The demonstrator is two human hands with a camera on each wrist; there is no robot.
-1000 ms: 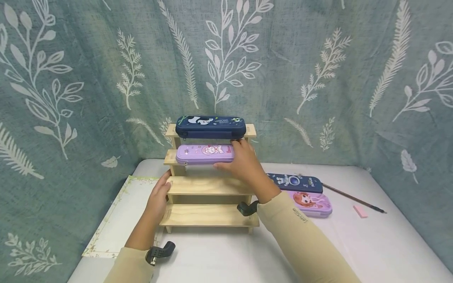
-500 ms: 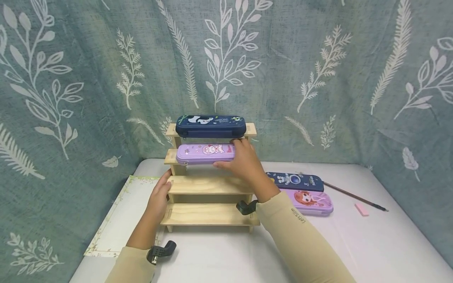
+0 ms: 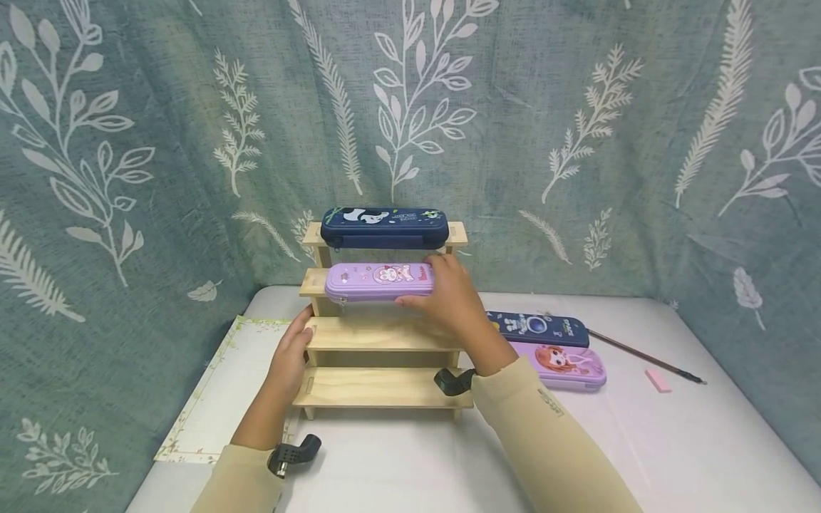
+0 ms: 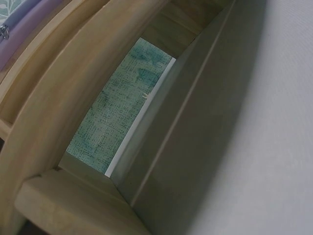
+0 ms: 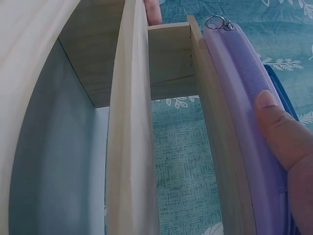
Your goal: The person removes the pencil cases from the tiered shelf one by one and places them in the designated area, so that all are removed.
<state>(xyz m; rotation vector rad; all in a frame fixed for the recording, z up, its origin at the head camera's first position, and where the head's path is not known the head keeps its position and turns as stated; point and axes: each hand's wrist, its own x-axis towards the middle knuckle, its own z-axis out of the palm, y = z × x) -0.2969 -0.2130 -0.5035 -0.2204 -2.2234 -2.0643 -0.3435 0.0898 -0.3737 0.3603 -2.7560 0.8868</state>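
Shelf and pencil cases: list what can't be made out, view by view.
Head: right end of the lilac case, covered by the right grip.
Head: left ends of the space case and doll case, behind the right forearm.
Head: lettering on the panda case, too small.
Left wrist: most of the lilac case, cut off by the upper-left edges.
Right wrist: near end of the shelf, cut off by the bottom edge.

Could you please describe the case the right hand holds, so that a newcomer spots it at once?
Find the stepped wooden stand, second tier from the top. There you see a light purple case, its right end gripped by the right hand. Its colour sets it apart from the navy panda case above, its pale cartoon figure from the red-haired girl case lying right.
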